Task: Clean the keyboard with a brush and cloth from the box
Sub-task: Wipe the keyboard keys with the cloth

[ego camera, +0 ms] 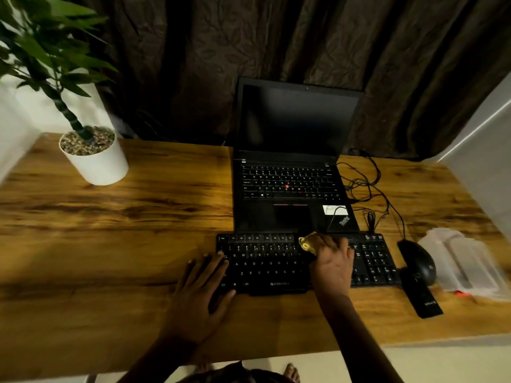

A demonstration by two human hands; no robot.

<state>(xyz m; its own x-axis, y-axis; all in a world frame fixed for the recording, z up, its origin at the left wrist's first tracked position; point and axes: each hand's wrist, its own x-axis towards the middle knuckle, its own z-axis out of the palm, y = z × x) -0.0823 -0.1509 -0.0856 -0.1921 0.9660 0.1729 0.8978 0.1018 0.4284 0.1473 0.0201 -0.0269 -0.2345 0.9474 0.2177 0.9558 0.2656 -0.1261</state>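
Note:
A black keyboard [265, 261] lies on the wooden desk [124, 230] in front of the laptop. My right hand [333, 264] grips a bunched yellow cloth [308, 242] and presses it onto the upper middle keys. Flat on the keyboard's left end rests my left hand [200, 288], fingers straight. A clear plastic box [464, 264] sits at the far right of the desk, blurred. A dark flat stick-like object [423, 297], possibly the brush, lies between the keyboard and the box.
An open black laptop [293, 175] stands behind the keyboard, its screen dark. Tangled cables [367, 189] run to a black mouse [420, 261] on the right. A white potted plant [94, 156] stands at the back left. Dark curtains hang behind the desk.

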